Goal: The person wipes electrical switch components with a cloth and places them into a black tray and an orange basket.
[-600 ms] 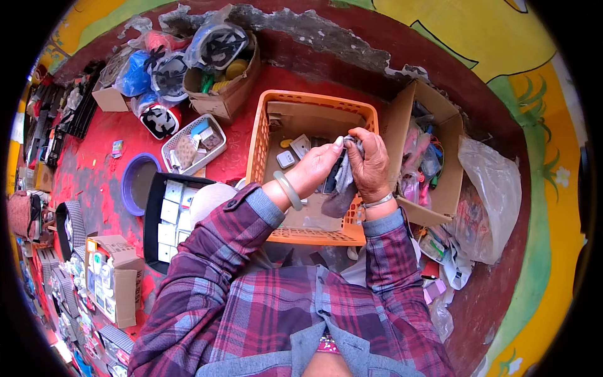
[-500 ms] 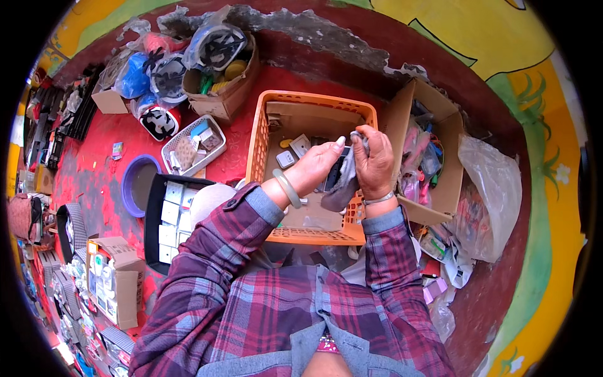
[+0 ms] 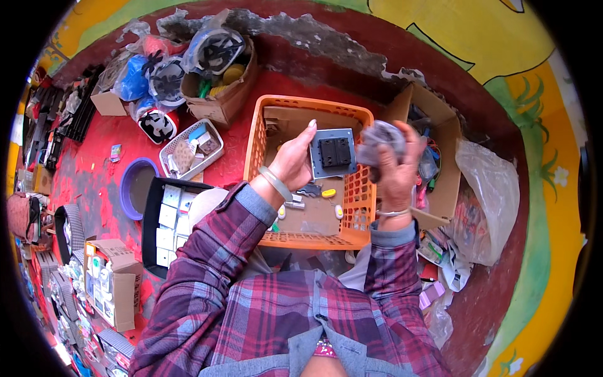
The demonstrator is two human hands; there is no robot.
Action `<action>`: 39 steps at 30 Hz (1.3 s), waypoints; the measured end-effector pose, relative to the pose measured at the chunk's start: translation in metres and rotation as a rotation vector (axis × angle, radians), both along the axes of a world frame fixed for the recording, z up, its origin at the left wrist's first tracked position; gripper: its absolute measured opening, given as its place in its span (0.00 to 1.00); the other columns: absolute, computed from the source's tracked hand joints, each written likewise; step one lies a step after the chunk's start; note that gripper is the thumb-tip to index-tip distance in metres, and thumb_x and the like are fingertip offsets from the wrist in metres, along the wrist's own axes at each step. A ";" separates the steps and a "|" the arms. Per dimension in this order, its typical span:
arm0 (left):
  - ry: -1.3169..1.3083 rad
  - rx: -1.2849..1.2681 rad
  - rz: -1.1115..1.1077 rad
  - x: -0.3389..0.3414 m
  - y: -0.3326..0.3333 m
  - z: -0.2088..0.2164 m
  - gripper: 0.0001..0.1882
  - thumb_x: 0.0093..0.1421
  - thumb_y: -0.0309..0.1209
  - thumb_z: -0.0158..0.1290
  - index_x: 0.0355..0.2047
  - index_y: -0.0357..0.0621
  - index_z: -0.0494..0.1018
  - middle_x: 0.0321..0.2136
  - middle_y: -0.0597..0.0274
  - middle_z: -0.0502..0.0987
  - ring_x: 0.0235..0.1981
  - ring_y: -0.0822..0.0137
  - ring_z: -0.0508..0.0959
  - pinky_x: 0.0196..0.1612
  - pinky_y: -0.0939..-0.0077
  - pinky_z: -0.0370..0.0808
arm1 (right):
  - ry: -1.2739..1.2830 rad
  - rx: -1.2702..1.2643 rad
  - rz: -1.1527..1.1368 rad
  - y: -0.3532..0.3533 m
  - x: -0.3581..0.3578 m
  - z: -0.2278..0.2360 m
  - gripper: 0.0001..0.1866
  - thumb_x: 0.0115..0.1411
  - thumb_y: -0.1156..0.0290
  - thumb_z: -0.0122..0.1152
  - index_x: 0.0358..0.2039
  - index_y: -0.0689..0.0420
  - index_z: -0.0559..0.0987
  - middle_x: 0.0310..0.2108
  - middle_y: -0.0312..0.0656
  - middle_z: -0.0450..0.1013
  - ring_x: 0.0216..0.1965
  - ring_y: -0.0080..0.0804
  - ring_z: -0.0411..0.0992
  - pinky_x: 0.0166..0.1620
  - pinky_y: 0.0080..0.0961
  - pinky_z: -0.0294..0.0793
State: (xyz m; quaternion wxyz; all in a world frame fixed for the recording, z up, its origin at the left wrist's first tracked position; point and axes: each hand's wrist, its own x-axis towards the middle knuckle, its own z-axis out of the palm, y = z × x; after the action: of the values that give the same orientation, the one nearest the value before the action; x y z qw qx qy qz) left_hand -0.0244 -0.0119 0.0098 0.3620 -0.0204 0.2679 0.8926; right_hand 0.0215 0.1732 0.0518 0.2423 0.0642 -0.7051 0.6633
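My left hand (image 3: pixel 293 162) grips the edge of a square wall switch or socket (image 3: pixel 335 152), its black back part facing up on a pale grey plate. A crumpled grey cloth (image 3: pixel 383 139) is bunched in my right hand (image 3: pixel 399 179), just right of the switch and apart from it. Both hands are above an orange plastic basket (image 3: pixel 254 147) lined with cardboard. Inside the basket lie a yellow oval piece (image 3: pixel 328 193), a small white-and-yellow piece (image 3: pixel 339 212) and a dark piece (image 3: pixel 309 190).
An open cardboard box (image 3: pixel 443 135) of mixed items stands right of the basket. To the left are a black box (image 3: pixel 151 242) of white square switches, a purple basin (image 3: pixel 129 198) and a white tray (image 3: pixel 217 151). Farther back, a carton (image 3: pixel 239 94) sits beside bagged helmets (image 3: pixel 166 78).
The switch has turned so its black back faces up. My right hand, with the cloth, has moved right and toward me, away from the switch.
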 end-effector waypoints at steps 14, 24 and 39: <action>0.102 -0.120 0.040 0.013 0.008 -0.004 0.23 0.69 0.44 0.38 0.51 0.38 0.68 0.44 0.61 0.75 0.43 0.67 0.77 0.49 0.69 0.74 | 0.181 0.531 -0.065 -0.027 -0.014 -0.042 0.18 0.51 0.82 0.57 0.43 0.53 0.79 0.38 0.44 0.76 0.43 0.40 0.73 0.46 0.30 0.72; -0.085 0.010 0.196 0.003 -0.010 0.003 0.24 0.70 0.46 0.34 0.49 0.38 0.69 0.45 0.52 0.76 0.47 0.58 0.76 0.53 0.57 0.72 | -0.150 -0.062 -0.197 0.006 -0.016 -0.025 0.12 0.62 0.78 0.52 0.46 0.62 0.75 0.37 0.36 0.75 0.33 0.22 0.72 0.38 0.17 0.72; -0.132 -0.075 0.585 0.012 -0.001 -0.011 0.20 0.68 0.46 0.40 0.44 0.42 0.69 0.38 0.59 0.76 0.37 0.64 0.78 0.42 0.66 0.76 | 0.242 0.849 -0.027 -0.087 0.032 -0.022 0.17 0.42 0.85 0.55 0.35 0.59 0.79 0.36 0.46 0.75 0.40 0.45 0.71 0.45 0.35 0.73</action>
State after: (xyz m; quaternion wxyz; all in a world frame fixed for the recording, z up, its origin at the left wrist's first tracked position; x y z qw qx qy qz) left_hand -0.0122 -0.0134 -0.0012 0.1052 -0.1679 0.2591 0.9453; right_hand 0.0539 0.0860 0.0293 0.2839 0.2259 -0.8825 0.2992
